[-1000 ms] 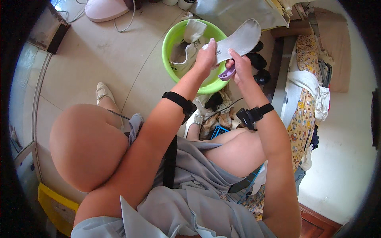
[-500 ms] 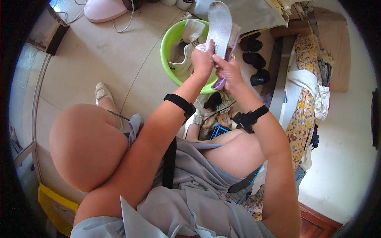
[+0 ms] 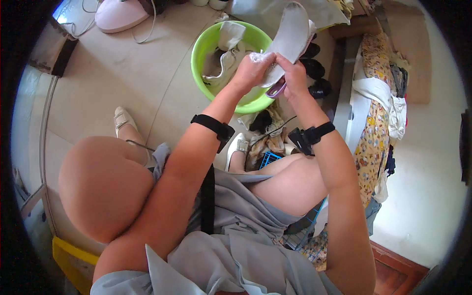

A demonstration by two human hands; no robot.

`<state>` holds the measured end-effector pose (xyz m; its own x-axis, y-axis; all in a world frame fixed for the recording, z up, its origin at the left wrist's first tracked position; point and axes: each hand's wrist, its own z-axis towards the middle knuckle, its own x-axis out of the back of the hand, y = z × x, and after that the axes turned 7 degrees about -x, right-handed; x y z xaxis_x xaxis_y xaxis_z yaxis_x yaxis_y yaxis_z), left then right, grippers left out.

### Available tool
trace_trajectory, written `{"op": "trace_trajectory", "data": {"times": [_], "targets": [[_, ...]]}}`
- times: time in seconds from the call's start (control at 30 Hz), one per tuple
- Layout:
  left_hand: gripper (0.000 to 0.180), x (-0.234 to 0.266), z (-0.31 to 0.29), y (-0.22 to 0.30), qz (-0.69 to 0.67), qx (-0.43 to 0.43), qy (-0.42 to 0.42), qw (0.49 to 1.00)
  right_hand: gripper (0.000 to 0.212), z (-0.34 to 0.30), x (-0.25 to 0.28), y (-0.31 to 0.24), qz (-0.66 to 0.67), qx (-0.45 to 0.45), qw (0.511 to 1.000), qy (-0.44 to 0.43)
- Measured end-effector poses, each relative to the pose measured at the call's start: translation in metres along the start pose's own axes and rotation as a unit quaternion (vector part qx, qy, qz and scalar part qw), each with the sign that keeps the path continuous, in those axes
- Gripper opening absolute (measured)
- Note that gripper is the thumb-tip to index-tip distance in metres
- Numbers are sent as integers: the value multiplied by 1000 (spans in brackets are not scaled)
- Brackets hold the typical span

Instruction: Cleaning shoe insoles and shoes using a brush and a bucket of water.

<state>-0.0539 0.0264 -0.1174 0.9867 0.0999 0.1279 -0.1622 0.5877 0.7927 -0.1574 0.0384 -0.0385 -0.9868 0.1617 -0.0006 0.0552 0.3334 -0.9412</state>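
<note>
left hand [image 3: 252, 70]: closed, gripping the lower left edge of a pale grey shoe insole [image 3: 291, 35]; white suds [image 3: 257, 57] adhere to the hand. right hand [image 3: 295, 78]: fingers curled around the handle of a purple-handled brush [image 3: 276, 90], thumb resting against the insole near the left thumb. brush head: behind the insole, mostly hidden. insole position: tilted, far end directed up and to the right, held over the right side of a lime green basin [image 3: 196, 61]. basin contents: a white shoe [image 3: 227, 67] and a flat white piece [image 3: 232, 34] near the far wall, kind indeterminate. right of basin: black shoes [image 3: 314, 70]. near side of basin: a heap of fabric [image 3: 268, 142]. far right: a yellow patterned cover [image 3: 369, 169] with a white cloth [image 3: 373, 90] draped over it.
</note>
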Motion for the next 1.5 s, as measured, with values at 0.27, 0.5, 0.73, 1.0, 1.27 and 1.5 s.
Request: {"op": "trace_trajectory", "data": {"times": [0.27,0.5,0.73,1.0,1.27,1.5], "targets": [[35,17,12,38,-225,208,-149,940,35,24,45,-31,1,27,997,78],[34,20,10,43,-289,288,-132,904,34,28,44,-44,9,67,988,138],[38,5,0,15,-193,295,22,935,29,23,31,-31,15,-3,999,48],[33,-11,-5,10,-486,367,90,788,27,4,7,6,-97,-28,995,-10],[34,25,7,-6,-568,462,20,681,23,-2,6,-1,-127,-134,974,-135],[29,49,10,-40,-443,429,124,777,26,-17,-3,-18,-124,-194,955,-185]]}}
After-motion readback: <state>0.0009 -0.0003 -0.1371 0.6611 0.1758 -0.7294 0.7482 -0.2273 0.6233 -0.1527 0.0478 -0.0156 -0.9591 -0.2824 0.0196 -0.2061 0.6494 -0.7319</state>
